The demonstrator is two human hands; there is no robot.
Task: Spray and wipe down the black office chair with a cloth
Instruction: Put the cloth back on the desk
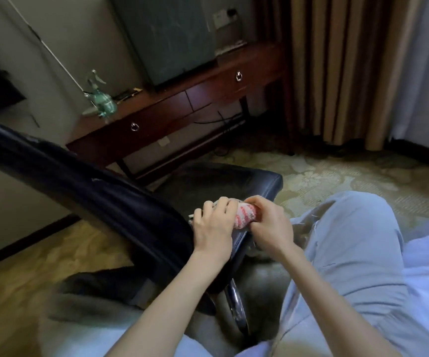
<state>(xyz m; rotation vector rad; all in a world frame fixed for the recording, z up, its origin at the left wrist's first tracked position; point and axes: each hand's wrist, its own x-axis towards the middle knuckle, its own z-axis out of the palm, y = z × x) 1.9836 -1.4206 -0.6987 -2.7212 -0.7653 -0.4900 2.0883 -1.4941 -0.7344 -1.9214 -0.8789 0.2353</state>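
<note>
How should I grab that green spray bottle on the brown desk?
Grip the green plastic spray bottle by its narrow neck under the trigger. Come from the front of the dark wooden desk: the bottle stands near that edge, with the wall behind it.

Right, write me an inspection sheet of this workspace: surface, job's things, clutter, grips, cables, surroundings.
Surface: black office chair seat, dark, with the cloth at its near edge.
Job's things: pink-and-white cloth bunched between both hands; green spray bottle stands on the wooden desk, out of hand.
Clutter: small flat items on the desk, too blurred to name.
Grips: left hand and right hand each have a grip on the cloth.
Cables: dark cables hang under the desk towards the floor.
Surroundings: striped curtains, patterned carpet, the person's light trousers.
</note>
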